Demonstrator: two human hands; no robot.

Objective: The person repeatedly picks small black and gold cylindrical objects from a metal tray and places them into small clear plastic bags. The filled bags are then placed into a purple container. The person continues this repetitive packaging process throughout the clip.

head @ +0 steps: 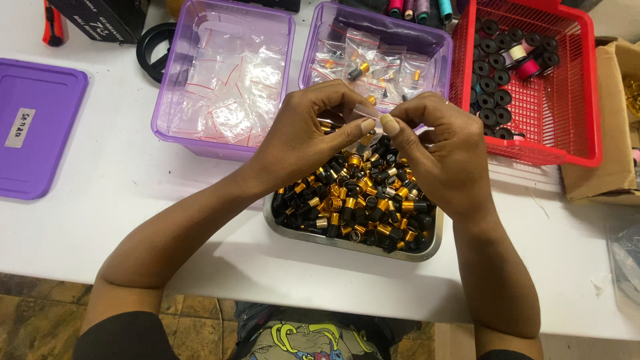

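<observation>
**A small clear bag pinched between both hands above the metal tray**

A small clear plastic bag (377, 115) is held between the fingertips of both hands, just above the far edge of a metal tray (427, 252). The left hand (310, 137) is closed on the bag's left side with thumb and forefinger; the right hand (440, 150) is pinched on its right side, so the two hands meet at the thumbs with the bag between them. What the bag contains cannot be made out, as it is mostly hidden by the fingers.

The tray is set on the white table (113, 200) directly beneath the hands and is heaped with small black and gold cylindrical caps (360, 200). Behind the left hand a purple tub (170, 100) of empty clear bags is seen; behind both hands a second purple tub (440, 47) holds bags already filled with such pieces. To the right of the right hand, a red basket (573, 100) containing black bobbins is placed. A purple lid (40, 127) lies well apart at the left edge.
</observation>
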